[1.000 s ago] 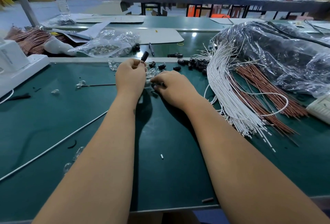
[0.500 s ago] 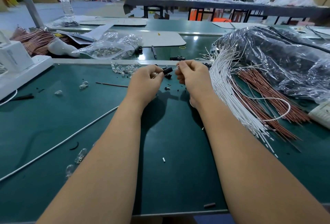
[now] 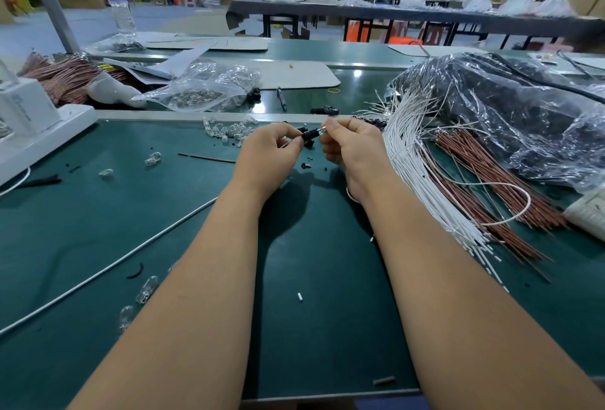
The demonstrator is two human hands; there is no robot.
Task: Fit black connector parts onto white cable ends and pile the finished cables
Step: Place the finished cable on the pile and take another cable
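Black connector part (image 3: 309, 135), small and cylindrical, held raised above the green mat, lying roughly level with a clear glassy tip at its right end. White cables (image 3: 422, 174), a fanned bundle of thin straight leads, lie on the mat at right.

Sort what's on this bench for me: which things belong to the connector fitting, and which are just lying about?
Job:
- black connector part, pinched in the left hand
- small clear piece, pinched by the right hand
- white cables
- loose black connector parts

Lying about:
- water bottle
- pen
- reddish-brown wires
- clear bag of small parts
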